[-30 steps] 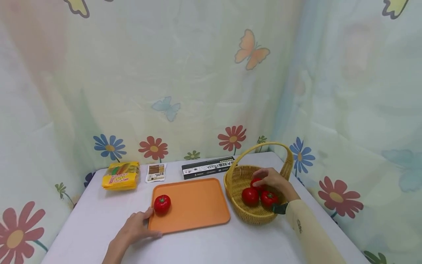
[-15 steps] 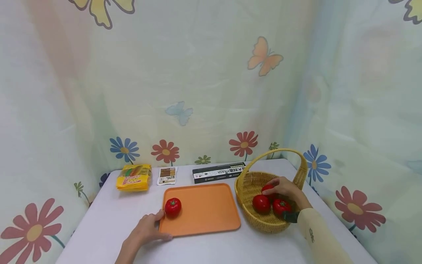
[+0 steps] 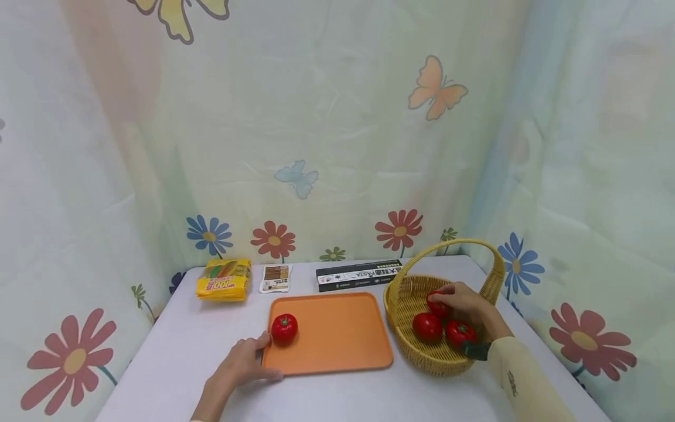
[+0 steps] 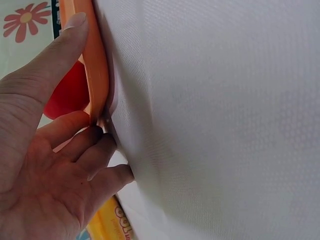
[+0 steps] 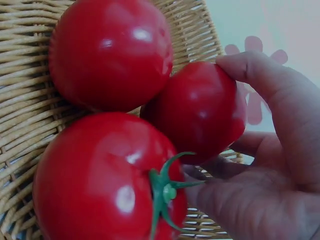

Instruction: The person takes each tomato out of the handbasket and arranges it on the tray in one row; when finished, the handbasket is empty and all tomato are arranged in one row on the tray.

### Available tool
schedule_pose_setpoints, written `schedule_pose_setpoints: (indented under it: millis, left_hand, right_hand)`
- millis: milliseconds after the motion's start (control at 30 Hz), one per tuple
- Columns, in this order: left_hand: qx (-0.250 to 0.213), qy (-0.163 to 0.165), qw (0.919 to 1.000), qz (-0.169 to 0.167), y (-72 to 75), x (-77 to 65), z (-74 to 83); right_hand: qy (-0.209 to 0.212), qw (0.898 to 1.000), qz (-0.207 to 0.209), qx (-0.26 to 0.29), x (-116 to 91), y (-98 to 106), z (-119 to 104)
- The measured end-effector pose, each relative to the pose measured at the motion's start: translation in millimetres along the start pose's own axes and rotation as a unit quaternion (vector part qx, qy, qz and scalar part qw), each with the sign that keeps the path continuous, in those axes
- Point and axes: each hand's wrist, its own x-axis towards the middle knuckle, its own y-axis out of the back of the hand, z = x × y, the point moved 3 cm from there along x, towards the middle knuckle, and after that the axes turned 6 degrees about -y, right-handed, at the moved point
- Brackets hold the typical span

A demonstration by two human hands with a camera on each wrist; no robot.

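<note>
Right grip [image 3: 466, 302] pinches tomato [image 5: 197, 112]; left grip [image 3: 244, 361] holds tray [image 3: 340, 331], palm [image 4: 52, 187] visible only in left wrist view.

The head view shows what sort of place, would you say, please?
Probably a staged tabletop set: flower-printed curtains hang behind and beside a white-covered table, which holds an orange tray and a basket.

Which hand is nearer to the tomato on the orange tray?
Left. The left hand holds the tray at its near-left corner, beside this tomato; the right hand is in the basket, pinching another tomato.
</note>
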Motion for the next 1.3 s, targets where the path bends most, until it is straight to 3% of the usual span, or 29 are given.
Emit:
schedule_pose_setpoints:
  millis: [167,467,733,933,1033,1167,1300]
  left_hand:
    - [-0.005,-0.005,1.0000,0.000,0.6,0.4,2.5]
    - [0.003,-0.010,0.9999,0.008,1.7,-2.8,-3.0]
    - [-0.005,-0.023,0.9997,0.006,1.1,-2.7,-0.1]
    - [-0.002,-0.012,0.9999,0.008,2.0,-1.4,-2.9]
    - [-0.004,-0.012,0.9999,0.006,1.0,-1.4,-2.0]
    - [-0.005,-0.010,0.9999,0.002,-1.0,-0.9,-0.4]
    - [-0.001,-0.001,1.0000,0.006,-0.3,0.2,-1.0]
  right_hand:
    - [0.015,0.999,0.005,-0.045,-2,4,-5]
    - [0.027,0.999,0.011,-0.044,-13,5,-15]
    - [0.092,0.995,0.005,0.034,-29,0,-16]
    - [0.139,0.989,-0.030,0.049,-43,-3,-21]
    - [0.175,0.978,-0.095,0.068,-58,-3,-22]
    - [0.234,0.946,-0.208,0.091,-78,-8,-31]
    - [0.294,0.916,-0.258,0.090,-91,-24,-52]
